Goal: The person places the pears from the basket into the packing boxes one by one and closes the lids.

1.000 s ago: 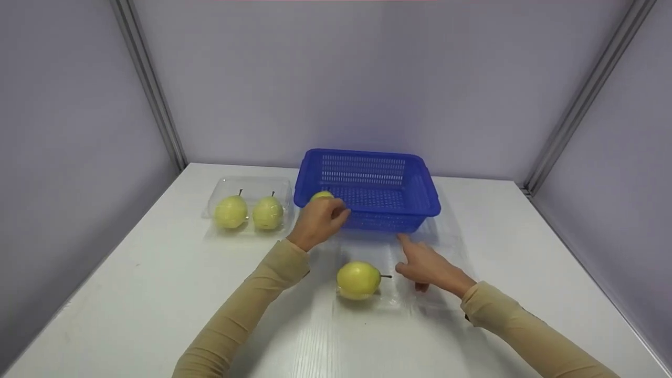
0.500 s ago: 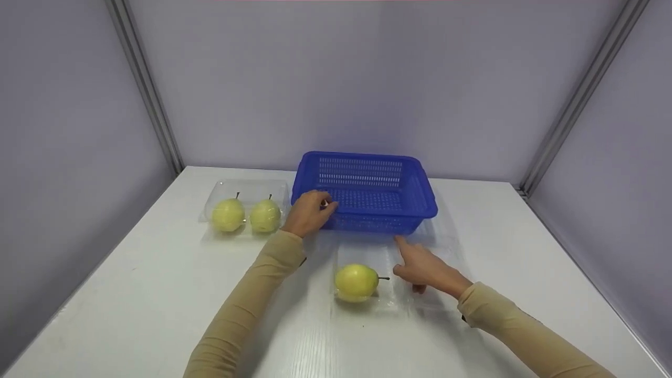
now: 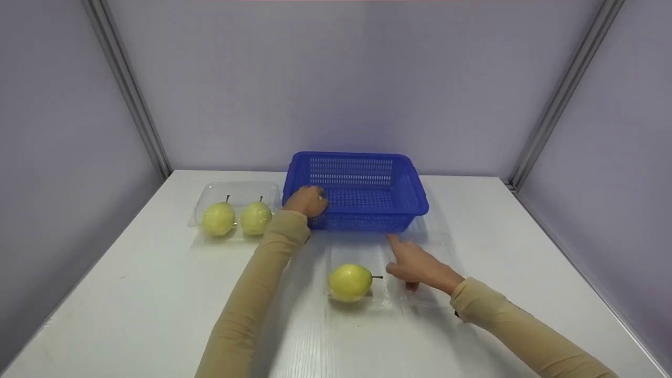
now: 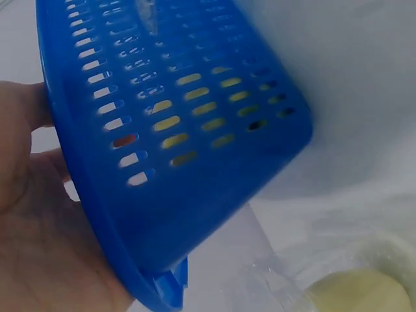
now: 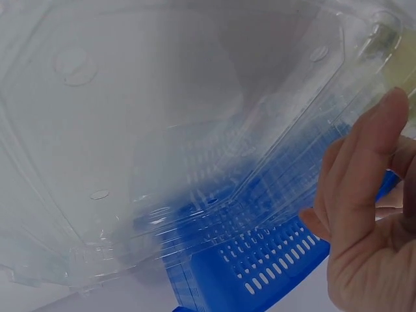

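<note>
My left hand (image 3: 307,201) reaches over the front left rim of the blue basket (image 3: 362,221), fingers curled around a pear inside; the hand mostly hides it. Yellow pear skin (image 4: 172,123) shows through the slots in the left wrist view. My right hand (image 3: 420,265) is in front of the basket, index finger extended, over a clear plastic box (image 3: 362,254). In the right wrist view its fingers lie beside the clear plastic (image 5: 162,84); whether they touch it I cannot tell. A yellow pear (image 3: 350,282) lies on its side in that box, stem pointing right.
At the left stands another clear box (image 3: 244,190) holding two pears (image 3: 218,219), stems up. The white table (image 3: 157,294) is bounded by a back wall (image 3: 336,79) and side walls, with grey metal posts in the corners.
My left hand has moved forward and down into the basket, covering the pear seen there earlier. The right hand keeps its place beside the box. The whole view shifts slightly left.
</note>
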